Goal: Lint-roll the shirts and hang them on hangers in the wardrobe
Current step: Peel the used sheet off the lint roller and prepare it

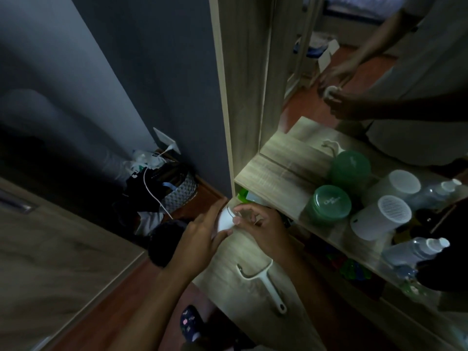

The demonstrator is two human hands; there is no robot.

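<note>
Wood-grain shelf [273,173] | both hands [200,236] [263,229] grip smooth white roll [224,220] (cylindrical)

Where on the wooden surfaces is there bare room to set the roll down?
Free: the shelf's left end, between the mirror and the green jar; also the lower ledge around the lint roller handle. Crowded: the shelf's right end, with jar, white canister and bottles.

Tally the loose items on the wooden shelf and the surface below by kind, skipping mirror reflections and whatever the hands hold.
Green-lidded jar: 1
White cylindrical device with a grille top: 1
Clear plastic bottle with a white cap: 1
White lint roller handle, no roll on it: 1
Total: 4
A further bottle may sit lower right, too dark to tell.
</note>
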